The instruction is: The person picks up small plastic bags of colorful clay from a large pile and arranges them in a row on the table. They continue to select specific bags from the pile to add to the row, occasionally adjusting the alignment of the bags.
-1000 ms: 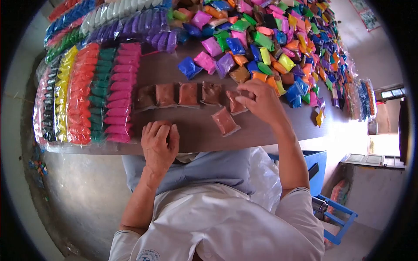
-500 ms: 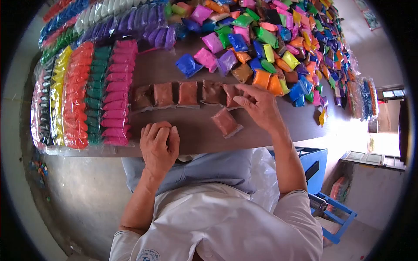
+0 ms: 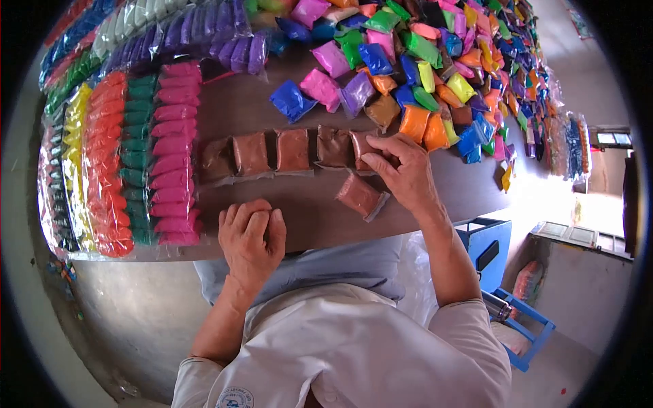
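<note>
Several small clear packets of brown, clay-like material lie side by side in a row, among them a reddish-brown packet [image 3: 293, 149] and a darker packet [image 3: 218, 159] at the left end. My right hand [image 3: 403, 171] has thumb and fingertips closed on the brown packet [image 3: 360, 151] at the row's right end, partly covering it. Below that, a loose brown packet [image 3: 360, 195] lies tilted, apart from the row. My left hand [image 3: 250, 236] rests near the table's front edge in a loose fist, its palm hidden.
Left of the row stand long bagged strips of pink packets [image 3: 175, 153], green, orange, yellow and black ones. Purple strips [image 3: 211, 30] lie behind them. A large heap of mixed-colour packets [image 3: 435, 75] covers the back right. A blue stool [image 3: 537, 333] stands at the right.
The view has shifted slightly, so the strips appear further left. My right hand stays at the end packet, and my left hand keeps its curled pose. The row keeps its order.
</note>
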A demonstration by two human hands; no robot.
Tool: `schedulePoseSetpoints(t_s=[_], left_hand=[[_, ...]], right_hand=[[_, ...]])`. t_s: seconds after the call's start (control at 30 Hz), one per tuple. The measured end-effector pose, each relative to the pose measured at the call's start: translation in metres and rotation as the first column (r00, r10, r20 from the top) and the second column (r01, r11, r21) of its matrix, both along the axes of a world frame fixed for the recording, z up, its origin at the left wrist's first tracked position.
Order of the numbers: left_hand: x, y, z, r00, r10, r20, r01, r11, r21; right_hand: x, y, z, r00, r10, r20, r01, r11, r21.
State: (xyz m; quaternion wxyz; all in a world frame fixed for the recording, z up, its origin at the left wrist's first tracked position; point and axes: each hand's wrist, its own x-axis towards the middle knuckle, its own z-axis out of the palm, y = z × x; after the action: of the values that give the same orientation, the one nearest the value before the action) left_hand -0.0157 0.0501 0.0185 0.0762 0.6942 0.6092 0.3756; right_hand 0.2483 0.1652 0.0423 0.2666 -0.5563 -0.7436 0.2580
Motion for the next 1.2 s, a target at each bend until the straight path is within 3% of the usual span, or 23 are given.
schedulePoseSetpoints(t_s=[0.33,0.4,0.47,0.5,0.53,0.6,0.67,0.73,0.77,0.83,0.93,1.2], left_hand=[[-0.003,0.001,0.005,0.993,-0.115,0.020,0.115,0.993,-0.013],[-0.002,0.003,0.005,0.989,-0.147,0.014,0.147,0.989,-0.005],[-0.003,0.000,0.004,0.984,-0.179,0.002,0.179,0.984,0.000],[-0.003,0.000,0.003,0.984,-0.176,0.000,0.176,0.984,0.002],[-0.003,0.000,0.003,0.985,-0.172,0.010,0.172,0.985,0.016],[-0.004,-0.001,0.001,0.987,-0.157,0.021,0.156,0.987,0.042],[-0.002,-0.003,-0.001,0.993,-0.112,0.025,0.110,0.993,0.045],[0.000,-0.004,-0.001,0.997,-0.077,0.029,0.075,0.996,0.049],[0.001,-0.005,-0.001,0.998,-0.061,0.028,0.059,0.997,0.049],[0.002,-0.005,-0.002,0.999,-0.040,0.012,0.040,0.998,0.057],[0.004,-0.005,0.000,0.999,-0.027,-0.023,0.028,0.998,0.064],[0.009,-0.005,-0.003,0.995,-0.001,-0.095,0.011,0.995,0.101]], right_hand=[[0.001,-0.002,-0.007,1.000,0.013,-0.010,-0.013,0.997,0.077],[0.010,0.002,-0.007,0.999,0.006,-0.037,-0.006,1.000,-0.012],[0.022,0.003,-0.017,0.987,-0.018,-0.161,0.019,1.000,0.009],[0.025,0.002,-0.013,0.929,-0.153,-0.337,0.082,0.973,-0.217],[0.026,0.000,-0.013,0.929,-0.147,-0.340,0.076,0.974,-0.213],[0.028,-0.004,-0.018,0.826,-0.215,-0.521,0.135,0.973,-0.188],[0.014,-0.021,-0.015,0.835,-0.245,-0.492,0.191,0.969,-0.159],[-0.010,-0.042,0.003,0.984,-0.110,-0.141,0.136,0.971,0.195],[-0.018,-0.048,0.007,0.985,-0.094,-0.146,0.122,0.972,0.199],[-0.026,-0.055,0.012,0.992,-0.071,0.109,0.027,0.931,0.364],[-0.023,-0.060,0.002,0.986,-0.033,0.161,-0.022,0.944,0.329],[-0.014,-0.094,-0.007,0.998,-0.021,0.057,-0.002,0.926,0.378]])
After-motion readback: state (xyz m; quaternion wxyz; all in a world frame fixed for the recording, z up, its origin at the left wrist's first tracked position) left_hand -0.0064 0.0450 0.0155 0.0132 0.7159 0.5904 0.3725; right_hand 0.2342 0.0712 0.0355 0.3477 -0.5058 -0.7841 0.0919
